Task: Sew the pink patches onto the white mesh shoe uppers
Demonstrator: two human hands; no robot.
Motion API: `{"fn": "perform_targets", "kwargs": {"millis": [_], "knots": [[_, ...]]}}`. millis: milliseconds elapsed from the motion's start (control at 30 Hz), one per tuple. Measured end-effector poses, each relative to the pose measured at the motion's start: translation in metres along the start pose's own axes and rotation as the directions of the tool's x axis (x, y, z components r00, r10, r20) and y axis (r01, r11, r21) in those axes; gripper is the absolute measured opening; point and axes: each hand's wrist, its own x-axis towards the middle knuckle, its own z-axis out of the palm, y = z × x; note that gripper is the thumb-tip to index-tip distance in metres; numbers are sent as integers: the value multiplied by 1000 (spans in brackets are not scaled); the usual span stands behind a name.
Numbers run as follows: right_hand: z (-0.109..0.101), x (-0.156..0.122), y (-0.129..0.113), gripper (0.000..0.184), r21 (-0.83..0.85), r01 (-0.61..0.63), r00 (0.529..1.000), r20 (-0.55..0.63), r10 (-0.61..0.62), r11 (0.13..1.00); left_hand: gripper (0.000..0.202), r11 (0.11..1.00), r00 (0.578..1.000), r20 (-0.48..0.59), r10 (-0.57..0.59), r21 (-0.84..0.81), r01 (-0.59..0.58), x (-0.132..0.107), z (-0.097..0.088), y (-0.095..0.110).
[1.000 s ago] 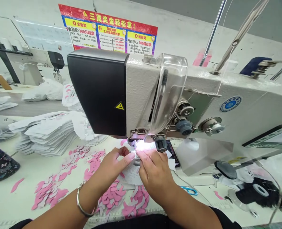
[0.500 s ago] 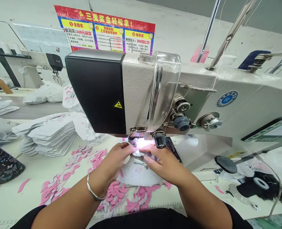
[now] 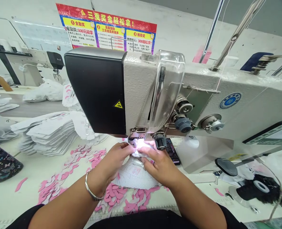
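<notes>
Fabric piece (image 3: 137, 178) under sewing machine (image 3: 141, 86), stack (image 3: 53, 136) leftward.

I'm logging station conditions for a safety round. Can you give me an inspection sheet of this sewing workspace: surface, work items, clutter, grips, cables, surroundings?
Surface: pale table, ruler markings along near edge.
Work items: white piece with pink N, partly under sewing machine; stacked white pieces at left.
Clutter: loose pink pieces; phone; black spool.
Grips: left hand and right hand, both at the white piece near the lit needle area; pinch unclear.
Cables: grey cord curving past the spool.
Surroundings: poster on wall; second machine, left rear.
</notes>
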Motion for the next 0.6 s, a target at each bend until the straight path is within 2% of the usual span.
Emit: {"fn": "perform_targets", "kwargs": {"millis": [133,233,300,400,600], "knots": [[11,-6,-3,36,-98,25,994,-107,-35,995,8,999,1000,-2,22,-45,-22,4,-3,1],[22,-11,-10,37,-207,35,972,-219,-81,978,3,996,999,36,-13,-85,16,5,-7,5],[28,-13,-15,38,-261,24,955,-278,-98,965,9,994,998,49,-44,-97,49,6,-9,9],[31,-13,-15,38,-270,29,943,-311,-116,962,15,990,998,43,-50,-133,56,7,-11,10],[31,-7,-5,36,-241,84,929,-332,-164,967,14,983,999,34,-1,-181,7,12,-16,0]]}}
